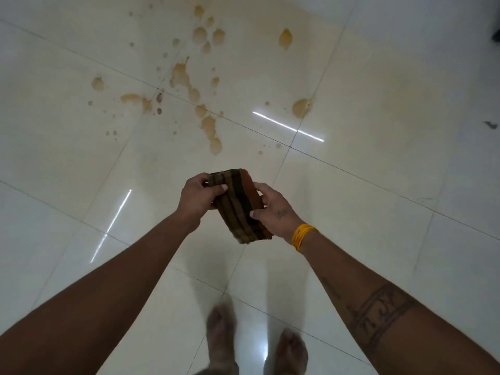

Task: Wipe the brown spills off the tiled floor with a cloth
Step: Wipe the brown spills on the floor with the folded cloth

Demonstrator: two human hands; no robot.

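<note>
Cloth (238,207), folded, striped brown and rust, sits between our two hands above the tiled floor (378,185). Our left hand (196,197) pinches its far end with thumb on top; our right hand (273,209) clasps its side. Brown spills (208,125) lie scattered on the tiles ahead, well apart from the cloth. Yellow bands (301,236) circle our right wrist. The forearm tattoo (378,318) has lettering we cannot read.
</note>
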